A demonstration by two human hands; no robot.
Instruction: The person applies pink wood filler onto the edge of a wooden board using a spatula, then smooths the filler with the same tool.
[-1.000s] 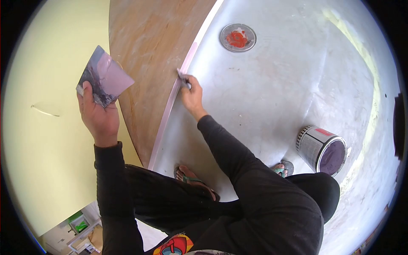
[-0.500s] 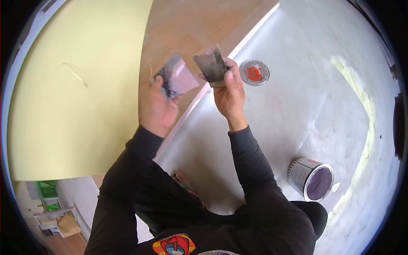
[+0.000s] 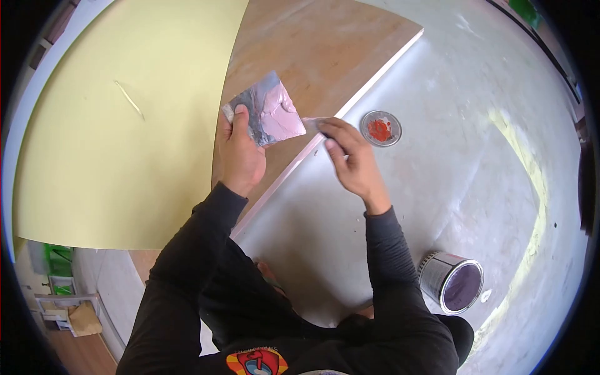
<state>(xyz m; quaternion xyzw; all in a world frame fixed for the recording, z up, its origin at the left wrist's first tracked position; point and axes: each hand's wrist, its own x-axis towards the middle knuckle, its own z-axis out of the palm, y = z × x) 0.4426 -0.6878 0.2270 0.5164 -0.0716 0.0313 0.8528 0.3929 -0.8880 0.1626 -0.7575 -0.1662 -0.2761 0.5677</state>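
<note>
My left hand (image 3: 244, 153) grips a flat metal scraper plate (image 3: 254, 99), its thumb pressed over the face. A thick layer of pink putty (image 3: 281, 114) is spread over the plate's right half. My right hand (image 3: 355, 159) is closed on a second scraper (image 3: 314, 120), which appears nearly edge-on, mostly hidden behind the fingers. Its tip lies over the long edge of the brown wooden board (image 3: 325, 69), just right of the pink putty. Along that board edge runs a pinkish strip (image 3: 284, 176).
A round lid with red paste (image 3: 380, 128) lies on the grey floor (image 3: 431, 181) to the right. An open can (image 3: 451, 282) stands at the lower right. At left, a pale yellow sheet (image 3: 81, 169) carries a thin white stick (image 3: 129, 100).
The right hand has moved down and right, turning its scraper from face-on to nearly edge-on. The left hand's plate now faces the camera more fully, and the view has shifted slightly.
</note>
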